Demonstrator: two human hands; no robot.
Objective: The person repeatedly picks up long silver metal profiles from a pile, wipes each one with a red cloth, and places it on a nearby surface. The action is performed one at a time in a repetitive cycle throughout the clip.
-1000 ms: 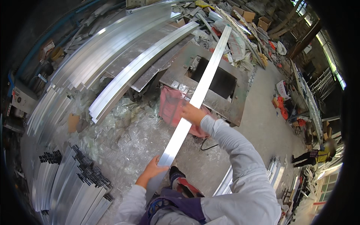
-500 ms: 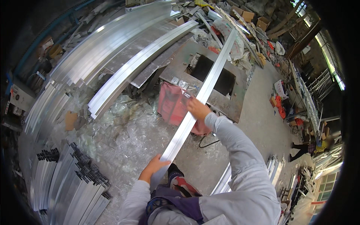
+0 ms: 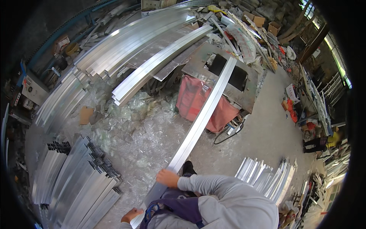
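Have drawn the long metal bar (image 3: 206,118) back since the earlier frame, bringing its far end from beyond the metal table (image 3: 249,98) to over the dark opening (image 3: 239,79) in that table's top, and have shifted the right hand (image 3: 167,178) and left hand (image 3: 131,215) lower, toward bottom left. Now hold the bar on a slant from bottom left to upper centre of the frame, passing across the red cloth (image 3: 225,116) at the table's near side. Wrap the right hand over the bar's lower stretch, curling fingers round its edge; touch the lower end with the left hand, though cannot tell whether pinching or merely steadying it. Gripping so near one end, could lose control of the other through leverage and let it dip into the opening or knock the rim; cannot tell whether already resting there. Could snag the red cloth by sliding low across it, or scratch the bright face against the table's edge. Could catch the purple garment (image 3: 183,210) by pulling the lower end in too sharply. Could slip by setting the black shoe (image 3: 188,168) on the plastic scraps (image 3: 133,126) left of centre, or strike the stacked bars (image 3: 85,183) at lower left by swinging wide.
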